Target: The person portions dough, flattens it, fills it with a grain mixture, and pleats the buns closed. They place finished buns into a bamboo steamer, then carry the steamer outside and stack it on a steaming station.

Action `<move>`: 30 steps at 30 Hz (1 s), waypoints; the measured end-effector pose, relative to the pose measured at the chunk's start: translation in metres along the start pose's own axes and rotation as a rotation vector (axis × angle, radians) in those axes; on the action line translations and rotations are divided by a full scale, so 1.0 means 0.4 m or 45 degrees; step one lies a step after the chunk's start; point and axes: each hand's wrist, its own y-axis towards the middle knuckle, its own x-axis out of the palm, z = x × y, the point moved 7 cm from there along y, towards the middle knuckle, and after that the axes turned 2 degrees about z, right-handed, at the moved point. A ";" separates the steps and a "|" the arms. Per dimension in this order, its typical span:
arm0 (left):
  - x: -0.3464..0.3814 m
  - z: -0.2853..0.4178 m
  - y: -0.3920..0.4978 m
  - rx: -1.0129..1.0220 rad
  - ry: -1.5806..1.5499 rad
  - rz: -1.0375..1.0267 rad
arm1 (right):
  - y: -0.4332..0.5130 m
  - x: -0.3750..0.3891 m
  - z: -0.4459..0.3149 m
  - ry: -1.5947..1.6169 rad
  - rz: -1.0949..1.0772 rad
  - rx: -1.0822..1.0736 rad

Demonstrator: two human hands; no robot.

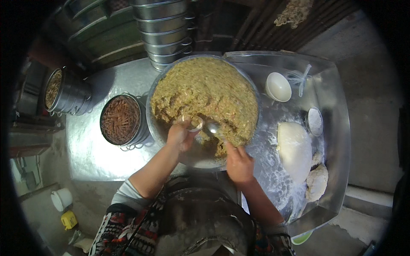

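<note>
A large metal basin (205, 164) heaped with a yellowish chopped filling (211, 83) stands before me. Over its near part, my left hand (181, 134) holds a small piece of dough wrapper (198, 124) with some filling in it. My right hand (239, 161), at the basin's near right rim, grips a metal spoon (213, 128); its shiny bowl is blurred and lies just right of the wrapper, close to the scooped-out filling. Most of the spoon's handle is hidden in my fist.
Right of the basin, on the floured metal tray (342, 128), lie a large dough lump (294, 150), a rough dough piece (317, 182), a flour bowl (315, 121), a white bowl (278, 87) and a plastic bag (301, 78). Stacked steel pans (165, 35) stand behind; filled pans (142, 120) stand left.
</note>
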 end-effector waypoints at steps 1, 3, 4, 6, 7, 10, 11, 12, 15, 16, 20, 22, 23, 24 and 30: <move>-0.008 0.020 -0.021 0.082 0.014 -0.006 | 0.015 -0.007 0.012 -0.071 -0.043 0.018; 0.003 0.026 -0.064 -0.002 -0.002 -0.093 | 0.047 0.005 0.045 -0.277 -0.211 0.131; 0.025 0.029 -0.088 -0.063 -0.061 -0.205 | 0.066 0.027 0.044 -0.352 -0.300 0.093; 0.065 0.026 -0.134 -0.168 -0.182 -0.313 | 0.102 0.009 0.015 -0.379 -0.044 -0.095; 0.083 0.028 -0.152 -0.138 -0.115 -0.339 | 0.107 0.002 -0.001 -0.402 0.028 -0.181; 0.131 0.040 -0.201 -0.010 0.097 -0.457 | 0.099 -0.011 0.021 0.589 0.036 0.196; 0.142 0.034 -0.215 -0.046 0.078 -0.495 | 0.090 -0.005 0.024 1.030 -0.005 0.354; 0.153 0.029 -0.229 -0.072 0.055 -0.556 | 0.054 0.041 0.036 1.355 -0.325 0.808; 0.166 0.017 -0.256 -0.083 0.048 -0.617 | 0.072 0.015 -0.015 1.942 -0.323 0.771; 0.169 0.012 -0.264 -0.100 0.060 -0.628 | 0.077 0.002 -0.013 1.846 -0.314 0.761; 0.180 0.015 -0.293 -0.053 0.234 -0.676 | 0.095 -0.020 -0.014 1.594 -0.429 0.731; 0.185 0.016 -0.304 -0.069 0.289 -0.674 | 0.096 -0.022 -0.033 1.785 -0.534 0.713; 0.187 0.018 -0.307 -0.081 0.298 -0.660 | 0.096 -0.024 -0.046 1.904 -0.593 0.702; 0.191 0.021 -0.312 -0.094 0.306 -0.677 | 0.101 -0.034 -0.040 1.672 -0.547 0.638; 0.205 0.042 -0.332 0.079 0.802 -0.832 | 0.117 -0.070 -0.084 1.701 -0.562 0.431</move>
